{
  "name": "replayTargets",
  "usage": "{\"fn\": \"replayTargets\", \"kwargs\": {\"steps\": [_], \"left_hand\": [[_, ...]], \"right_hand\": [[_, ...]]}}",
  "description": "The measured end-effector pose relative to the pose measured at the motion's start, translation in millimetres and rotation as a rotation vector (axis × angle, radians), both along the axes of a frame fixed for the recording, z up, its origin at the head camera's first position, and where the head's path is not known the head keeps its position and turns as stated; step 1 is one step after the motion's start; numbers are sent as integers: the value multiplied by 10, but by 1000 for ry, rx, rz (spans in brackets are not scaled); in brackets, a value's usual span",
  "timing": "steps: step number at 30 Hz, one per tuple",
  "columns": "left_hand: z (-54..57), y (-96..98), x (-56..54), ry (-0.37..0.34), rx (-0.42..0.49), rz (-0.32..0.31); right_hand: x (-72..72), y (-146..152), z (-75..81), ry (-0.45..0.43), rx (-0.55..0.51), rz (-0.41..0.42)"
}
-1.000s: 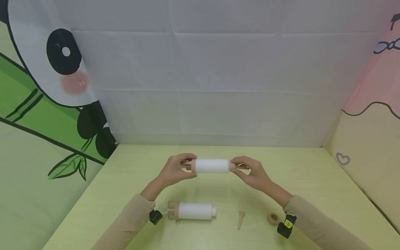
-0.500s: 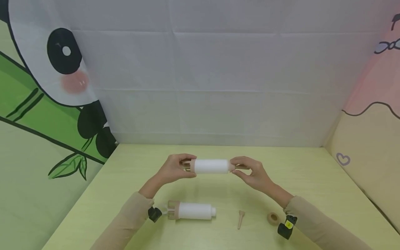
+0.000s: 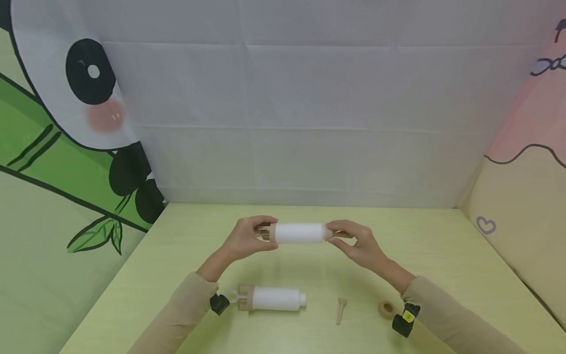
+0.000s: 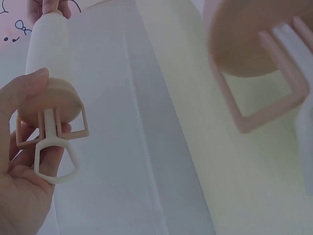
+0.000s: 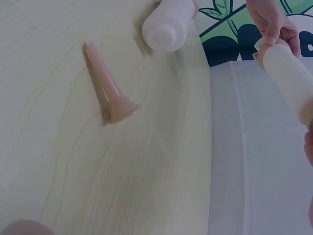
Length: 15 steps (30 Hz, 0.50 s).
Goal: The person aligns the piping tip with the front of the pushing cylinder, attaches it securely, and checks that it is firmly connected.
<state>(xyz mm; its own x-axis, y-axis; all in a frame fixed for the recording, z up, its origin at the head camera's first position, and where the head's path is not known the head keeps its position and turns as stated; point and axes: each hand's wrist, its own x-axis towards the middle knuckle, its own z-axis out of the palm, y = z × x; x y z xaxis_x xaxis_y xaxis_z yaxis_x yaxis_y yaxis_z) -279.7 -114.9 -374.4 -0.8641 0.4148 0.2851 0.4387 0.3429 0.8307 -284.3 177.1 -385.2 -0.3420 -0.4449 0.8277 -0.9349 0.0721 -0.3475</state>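
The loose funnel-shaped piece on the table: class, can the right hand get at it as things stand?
Probably, but only after letting go: the right hand holds one end of the raised white tube. Nothing visible covers the funnel-shaped piece.

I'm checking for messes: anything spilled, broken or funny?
Nothing stands out. The left hand and right hand hold one tube; another tube, a nozzle and a ring lie apart on the table, no spill or crack showing.
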Motion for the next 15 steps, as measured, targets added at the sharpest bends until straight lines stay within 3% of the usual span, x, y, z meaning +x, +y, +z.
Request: {"fn": "replayTargets", "kwargs": {"steps": [3,6,11,15], "left_hand": [[-11,10,-2,57,-12,4],[-26,13,-7,98,-26,7],[-34,13,-6,118,-33,14],[-32,13,-2,121,-40,27]], "right_hand": [[22,-8,23,-8,16,-31],[-37,4,-49,5,9,-40],[-155,27,-204,27,-2,-76],[-190,33,-241,80,7,-81]]}}
